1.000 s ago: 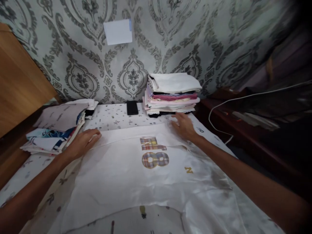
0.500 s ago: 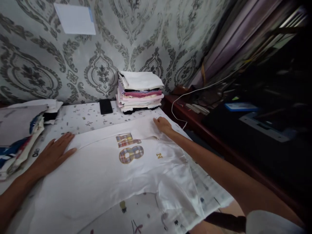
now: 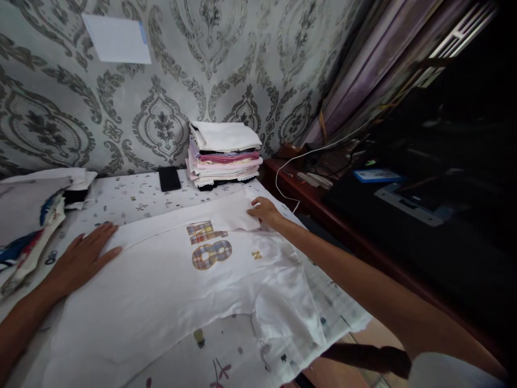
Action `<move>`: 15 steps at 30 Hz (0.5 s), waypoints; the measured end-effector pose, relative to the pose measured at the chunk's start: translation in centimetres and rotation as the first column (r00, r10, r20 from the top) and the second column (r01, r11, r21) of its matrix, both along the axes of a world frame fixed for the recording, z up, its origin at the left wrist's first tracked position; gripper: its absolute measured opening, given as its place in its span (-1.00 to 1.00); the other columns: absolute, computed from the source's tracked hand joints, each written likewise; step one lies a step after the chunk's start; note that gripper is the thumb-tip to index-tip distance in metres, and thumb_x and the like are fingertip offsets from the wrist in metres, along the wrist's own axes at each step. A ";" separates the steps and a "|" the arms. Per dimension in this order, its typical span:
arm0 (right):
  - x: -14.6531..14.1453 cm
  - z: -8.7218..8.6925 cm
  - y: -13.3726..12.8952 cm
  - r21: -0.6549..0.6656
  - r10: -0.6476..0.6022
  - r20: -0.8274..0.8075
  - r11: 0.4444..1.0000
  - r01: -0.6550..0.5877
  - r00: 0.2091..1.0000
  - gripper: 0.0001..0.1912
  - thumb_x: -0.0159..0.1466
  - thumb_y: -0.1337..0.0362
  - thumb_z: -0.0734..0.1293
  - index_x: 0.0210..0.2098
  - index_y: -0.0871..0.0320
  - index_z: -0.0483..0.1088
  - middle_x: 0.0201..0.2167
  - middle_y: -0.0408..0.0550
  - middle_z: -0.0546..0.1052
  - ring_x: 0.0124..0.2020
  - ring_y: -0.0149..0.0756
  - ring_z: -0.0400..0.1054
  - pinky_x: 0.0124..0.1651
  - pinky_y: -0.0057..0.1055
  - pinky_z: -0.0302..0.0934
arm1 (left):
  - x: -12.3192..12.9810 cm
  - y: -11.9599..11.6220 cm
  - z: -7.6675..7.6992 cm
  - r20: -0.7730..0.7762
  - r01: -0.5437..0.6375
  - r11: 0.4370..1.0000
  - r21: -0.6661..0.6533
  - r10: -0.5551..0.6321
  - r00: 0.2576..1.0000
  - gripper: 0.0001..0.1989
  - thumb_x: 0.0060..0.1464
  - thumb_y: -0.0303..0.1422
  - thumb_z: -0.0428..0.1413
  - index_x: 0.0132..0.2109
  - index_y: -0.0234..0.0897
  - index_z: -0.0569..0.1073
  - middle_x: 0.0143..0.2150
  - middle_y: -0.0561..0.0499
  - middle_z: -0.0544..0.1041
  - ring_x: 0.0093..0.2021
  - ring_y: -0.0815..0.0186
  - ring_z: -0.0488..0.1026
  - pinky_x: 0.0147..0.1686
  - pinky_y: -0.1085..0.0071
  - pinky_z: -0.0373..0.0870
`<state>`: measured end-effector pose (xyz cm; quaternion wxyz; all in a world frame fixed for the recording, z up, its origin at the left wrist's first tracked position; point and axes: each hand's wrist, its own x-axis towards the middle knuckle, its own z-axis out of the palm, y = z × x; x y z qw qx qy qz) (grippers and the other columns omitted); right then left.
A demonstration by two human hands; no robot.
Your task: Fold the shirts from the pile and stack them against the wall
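Observation:
A white shirt point(image 3: 161, 285) with plaid and yellow lettering lies spread over the patterned bed cover, its far side folded over in a long strip. My left hand point(image 3: 84, 256) rests flat on the shirt's far left edge with fingers spread. At the far right part of the fold, my right hand point(image 3: 264, 211) pinches the white fabric between thumb and fingers. The shirt's near right portion is loosely wrinkled.
A stack of folded clothes point(image 3: 224, 156) stands by the wall, beside a black phone point(image 3: 169, 179). More clothes point(image 3: 32, 215) lie at the left. A white cable point(image 3: 278, 175) runs over the dark red furniture edge point(image 3: 315, 202) at the right.
My right hand has drawn slightly nearer along the fold, and the fabric there now lies further over the shirt. My left hand stays flat. The view has shifted slightly.

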<state>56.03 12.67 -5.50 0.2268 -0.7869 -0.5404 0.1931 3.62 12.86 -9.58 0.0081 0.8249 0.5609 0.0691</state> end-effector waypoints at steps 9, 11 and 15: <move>-3.6 2.4 -2.8 0.071 0.213 0.391 0.963 -0.260 0.895 -0.53 0.34 0.21 0.25 0.24 0.07 0.29 0.20 0.15 0.41 0.13 0.01 0.37 0.11 -0.13 0.25 | 1.0 -0.4 0.9 -0.035 -0.031 0.998 -0.048 0.029 0.999 -0.22 0.20 0.08 -0.19 0.40 -0.30 0.21 0.43 -0.17 0.17 0.42 -0.02 0.10 0.34 -0.04 0.03; -5.6 1.5 -2.9 0.081 0.390 0.470 0.874 -0.479 0.792 -0.48 0.41 0.13 0.17 0.32 0.07 0.22 0.33 0.13 0.28 0.33 0.00 0.17 0.28 -0.08 0.12 | 0.7 -0.3 0.6 -0.025 -0.022 0.999 -0.036 0.022 0.999 -0.23 0.21 0.08 -0.19 0.40 -0.28 0.20 0.43 -0.16 0.18 0.42 -0.03 0.11 0.34 -0.04 0.04; -8.3 -1.1 -3.0 -0.034 0.631 0.440 0.723 -0.690 0.639 -0.34 0.43 -0.03 0.12 0.42 0.10 0.04 0.44 0.08 0.08 0.47 -0.09 -0.13 0.43 -0.02 -0.18 | -0.4 0.2 -0.5 0.009 0.019 1.000 0.023 -0.019 1.000 -0.31 0.25 0.05 -0.19 0.41 -0.12 0.18 0.42 -0.09 0.21 0.40 -0.02 0.14 0.31 -0.05 0.11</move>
